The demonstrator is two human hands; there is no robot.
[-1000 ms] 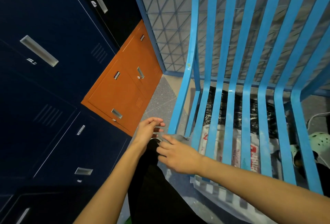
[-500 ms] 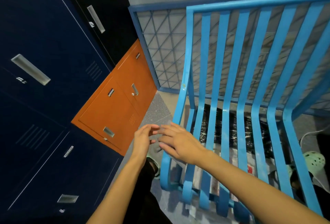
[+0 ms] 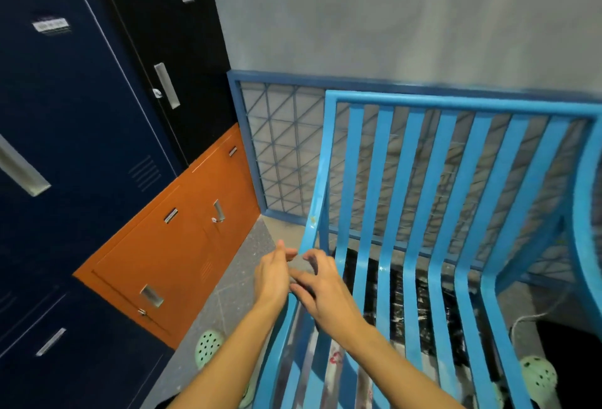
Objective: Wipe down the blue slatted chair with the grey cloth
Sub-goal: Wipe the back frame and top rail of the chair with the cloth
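The blue slatted chair [image 3: 384, 180] fills the right half of the head view, its back upright and its seat slats running toward me. My left hand [image 3: 272, 275] and my right hand [image 3: 325, 291] meet at the seat's left edge slat, where back and seat join. A small patch of the grey cloth [image 3: 300, 266] shows between them. The fingers of both hands curl around it, and most of the cloth is hidden by the hands.
Navy lockers [image 3: 65, 115] and a low orange cabinet [image 3: 169, 245] line the left side. A blue-framed wire mesh panel [image 3: 280, 148] stands behind the chair. Printed sacks [image 3: 397, 298] lie under the seat. Green perforated clogs [image 3: 208, 346] and a white cord [image 3: 527, 317] are on the floor.
The view has tilted up, now showing the chair's top rail and the wall. Both hands have come closer together at the seat's left edge, with the cloth between them.
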